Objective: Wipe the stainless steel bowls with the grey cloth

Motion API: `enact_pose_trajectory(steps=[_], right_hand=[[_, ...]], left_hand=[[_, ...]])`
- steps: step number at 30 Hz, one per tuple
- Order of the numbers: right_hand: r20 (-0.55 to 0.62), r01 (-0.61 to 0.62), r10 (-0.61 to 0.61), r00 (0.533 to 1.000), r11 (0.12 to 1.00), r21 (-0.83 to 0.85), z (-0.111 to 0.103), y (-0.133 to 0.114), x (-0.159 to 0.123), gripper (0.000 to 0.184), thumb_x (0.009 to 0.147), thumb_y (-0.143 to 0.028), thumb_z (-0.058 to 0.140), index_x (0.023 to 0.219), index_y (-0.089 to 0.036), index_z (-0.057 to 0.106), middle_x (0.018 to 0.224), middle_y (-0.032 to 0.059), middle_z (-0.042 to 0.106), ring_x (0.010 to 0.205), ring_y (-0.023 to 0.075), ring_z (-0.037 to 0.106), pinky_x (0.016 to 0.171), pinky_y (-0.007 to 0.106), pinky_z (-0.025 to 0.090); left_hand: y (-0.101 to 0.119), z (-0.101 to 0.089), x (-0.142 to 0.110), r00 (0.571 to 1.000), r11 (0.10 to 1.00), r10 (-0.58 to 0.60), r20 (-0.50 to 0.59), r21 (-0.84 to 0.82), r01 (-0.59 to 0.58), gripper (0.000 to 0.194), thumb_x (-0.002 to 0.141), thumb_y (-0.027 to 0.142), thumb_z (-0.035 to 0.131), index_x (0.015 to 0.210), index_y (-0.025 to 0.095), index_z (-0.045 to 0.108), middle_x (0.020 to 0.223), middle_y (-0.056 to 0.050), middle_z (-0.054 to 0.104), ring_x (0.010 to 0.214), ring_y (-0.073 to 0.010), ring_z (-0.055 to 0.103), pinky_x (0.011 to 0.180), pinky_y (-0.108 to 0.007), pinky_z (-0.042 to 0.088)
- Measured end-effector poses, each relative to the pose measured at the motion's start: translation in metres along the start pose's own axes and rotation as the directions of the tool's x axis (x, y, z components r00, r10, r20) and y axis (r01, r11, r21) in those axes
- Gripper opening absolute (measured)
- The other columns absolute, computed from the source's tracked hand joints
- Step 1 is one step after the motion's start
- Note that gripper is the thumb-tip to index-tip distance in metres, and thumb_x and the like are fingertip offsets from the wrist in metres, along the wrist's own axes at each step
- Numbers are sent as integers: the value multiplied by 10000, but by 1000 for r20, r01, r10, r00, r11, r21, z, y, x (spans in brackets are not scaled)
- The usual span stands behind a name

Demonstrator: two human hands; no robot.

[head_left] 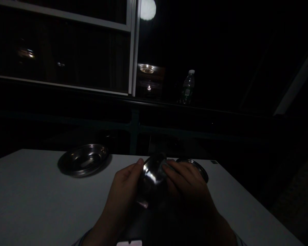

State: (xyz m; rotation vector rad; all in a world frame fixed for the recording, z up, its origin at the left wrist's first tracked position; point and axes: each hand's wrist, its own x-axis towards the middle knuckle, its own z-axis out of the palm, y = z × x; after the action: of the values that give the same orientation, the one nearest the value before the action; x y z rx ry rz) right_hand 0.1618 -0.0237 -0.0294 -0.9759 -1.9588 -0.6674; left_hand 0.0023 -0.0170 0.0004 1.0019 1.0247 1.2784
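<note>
Above the near middle of the white table (28, 198), a shiny metal bowl (152, 177) is tilted up between my hands. My left hand (123, 188) grips its left edge, with the thumb up along the rim. The bent fingers of my right hand (190, 179) press on its right side. Under those fingertips shows a small greyish piece (166, 164), perhaps cloth; it is too dark to make out. Shadow hides the lower part of the bowl and the right palm.
A stack of wide metal dishes (83, 160) stands at the table's far left. Another metal dish (201, 171) is partly hidden behind my right hand. A plastic bottle (188, 88) stands on the dark ledge beyond. At the bottom edge lies a pale object (129, 243).
</note>
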Motion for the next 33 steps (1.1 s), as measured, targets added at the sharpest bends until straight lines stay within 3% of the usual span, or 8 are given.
enact_pose_trajectory(steps=[4,10,16,20,24,30,33], right_hand=[[-26,81,-81,996,997,-6,7,-19,-1,263,934,-274,357,1033,-220,594,1065,-5,626,897,187,488,706,338,367],[-47,180,-180,983,984,-10,13,-41,0,204,887,-167,424,920,-214,619,974,-59,651,857,138,488,707,323,355],[-24,39,-39,999,999,5,5,-18,-2,223,876,-279,469,1061,-235,587,1087,12,619,889,196,501,732,350,398],[30,-54,53,998,997,51,-3,4,0,255,887,-199,424,1092,-168,571,1119,64,598,969,189,519,800,345,436],[52,-156,152,987,984,86,-8,13,1,262,889,-157,411,1102,-144,563,1089,66,609,991,162,534,844,323,445],[0,28,-28,1000,998,55,-1,2,0,261,900,-204,396,1107,-172,553,1120,70,596,974,189,523,797,348,444],[26,62,-64,998,996,59,5,-7,-2,253,903,-274,409,1089,-203,567,1127,40,603,933,204,509,767,367,417]], left_hand=[[-2,-1,2,1000,1000,-14,-6,-5,14,336,695,441,610,524,154,571,418,29,505,374,-81,432,369,-181,286],[-3,-3,7,999,999,24,37,-37,-23,362,632,458,662,494,139,565,442,34,517,409,-69,441,380,-163,300],[-5,-4,8,997,1000,-3,73,-3,3,347,668,462,628,535,142,600,456,14,554,414,-88,471,391,-179,323],[-5,-7,9,998,999,-4,59,-44,7,300,661,417,647,556,136,627,522,-12,609,481,-107,520,471,-201,397],[-3,-10,9,999,996,-25,44,-83,28,304,638,418,668,531,138,618,504,-11,607,460,-112,524,438,-199,377],[-3,-7,8,993,994,-46,107,-98,57,305,634,412,675,522,136,608,473,5,571,437,-96,498,436,-191,367],[-6,-4,8,991,994,-78,112,-71,87,317,652,429,661,547,134,607,481,1,570,440,-101,503,438,-195,369]])
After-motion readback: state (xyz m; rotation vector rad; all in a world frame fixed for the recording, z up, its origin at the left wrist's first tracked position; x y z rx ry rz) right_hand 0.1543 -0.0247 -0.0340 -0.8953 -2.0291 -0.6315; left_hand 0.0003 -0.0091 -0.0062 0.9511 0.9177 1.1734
